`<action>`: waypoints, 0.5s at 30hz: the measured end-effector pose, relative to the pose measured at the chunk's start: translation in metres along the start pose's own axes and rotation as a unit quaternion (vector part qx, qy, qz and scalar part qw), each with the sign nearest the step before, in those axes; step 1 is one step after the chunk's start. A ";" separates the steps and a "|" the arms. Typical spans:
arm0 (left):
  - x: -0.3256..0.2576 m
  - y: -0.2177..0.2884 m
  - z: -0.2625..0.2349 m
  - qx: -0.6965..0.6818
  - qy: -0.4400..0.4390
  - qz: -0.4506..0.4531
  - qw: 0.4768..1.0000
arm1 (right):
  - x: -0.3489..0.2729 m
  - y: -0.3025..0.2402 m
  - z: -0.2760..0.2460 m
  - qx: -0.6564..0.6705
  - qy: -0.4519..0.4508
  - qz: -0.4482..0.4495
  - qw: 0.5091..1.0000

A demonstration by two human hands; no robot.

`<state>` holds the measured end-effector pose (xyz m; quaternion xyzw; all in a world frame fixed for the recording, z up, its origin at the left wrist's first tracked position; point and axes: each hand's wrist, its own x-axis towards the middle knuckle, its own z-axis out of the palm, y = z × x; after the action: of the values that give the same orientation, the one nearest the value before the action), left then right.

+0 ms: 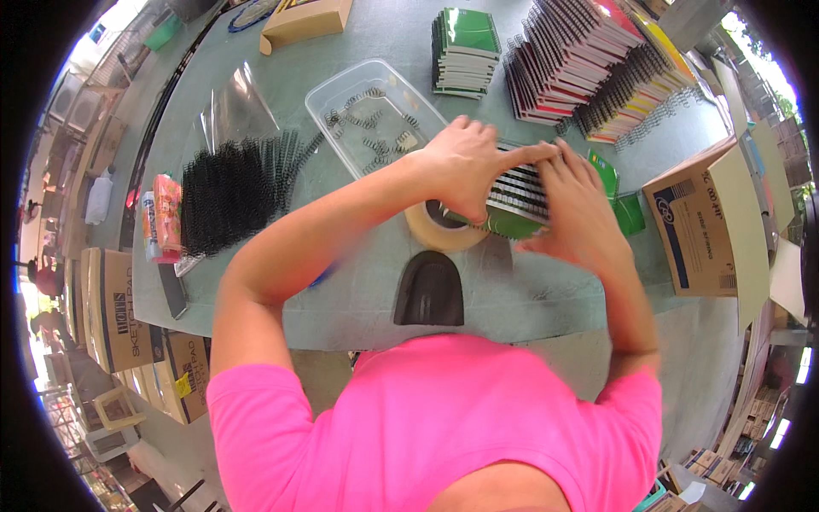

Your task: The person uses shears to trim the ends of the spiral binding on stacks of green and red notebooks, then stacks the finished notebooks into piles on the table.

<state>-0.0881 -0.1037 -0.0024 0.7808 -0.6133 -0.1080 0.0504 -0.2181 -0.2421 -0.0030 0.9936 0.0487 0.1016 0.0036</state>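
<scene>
A stack of green-covered spiral notebooks (518,194) stands in front of me, its black coils and white page edges showing in rows. My left hand (465,166) grips its left side, thumb on the near edge and some fingers hidden behind. At the right side, my right hand (580,205) clasps the same stack, fingers along the far end and thumb near the front. Both hands meet close together at the far corner. Just left of the stack lies a roll of tape (439,226). Green covers or notebooks (629,213) peek out beyond my right hand.
A clear plastic tub (328,111) holds loose black coils. Many black spiral coils (226,196) lie at left. Green notebooks (467,51) and red and yellow notebook piles (567,64) stand at the back. An open carton (695,226) is at right; a dark rounded object (429,290) sits near me.
</scene>
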 end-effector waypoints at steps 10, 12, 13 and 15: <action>-0.022 -0.028 0.024 -0.295 0.244 -0.022 0.924 | -0.048 0.024 0.160 0.698 0.183 0.206 0.661; -0.028 -0.020 0.031 -0.336 0.276 -0.011 0.900 | -0.026 0.023 0.163 0.791 0.197 0.158 0.557; -0.033 -0.020 0.036 -0.376 0.283 -0.015 0.882 | -0.013 0.012 0.141 0.858 0.202 0.120 0.457; -0.043 -0.023 0.049 -0.423 0.318 0.010 0.848 | 0.020 -0.003 0.104 0.771 0.269 0.013 0.577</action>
<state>-0.0872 -0.0535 -0.0507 0.6691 -0.4665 -0.1027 0.5694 -0.1784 -0.2370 -0.1010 0.5496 0.0943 0.2882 -0.7785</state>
